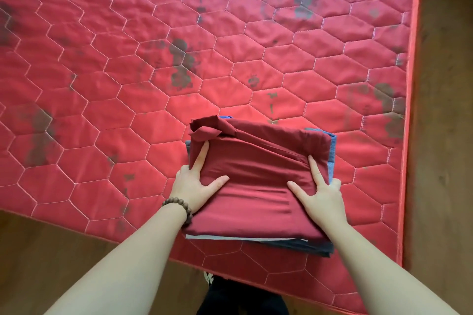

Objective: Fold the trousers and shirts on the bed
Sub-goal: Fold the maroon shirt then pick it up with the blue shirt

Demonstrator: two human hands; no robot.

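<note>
A folded maroon shirt (258,161) lies on top of a stack of folded clothes near the front right of the red quilted bed (153,59). Blue fabric (332,151) shows at the stack's right edge, and a dark grey-blue garment (307,248) at its near edge. My left hand (194,184) holds the stack's left side, thumb and index finger spread on the maroon cloth, the other fingers hidden beside or below it. My right hand (320,194) holds the right side the same way.
The bed has hexagon stitching and dark stains. Its right edge (409,110) and near edge border a brown wooden floor (440,135). A beaded bracelet (179,206) is on my left wrist. My legs and one shoe show below the bed's near edge.
</note>
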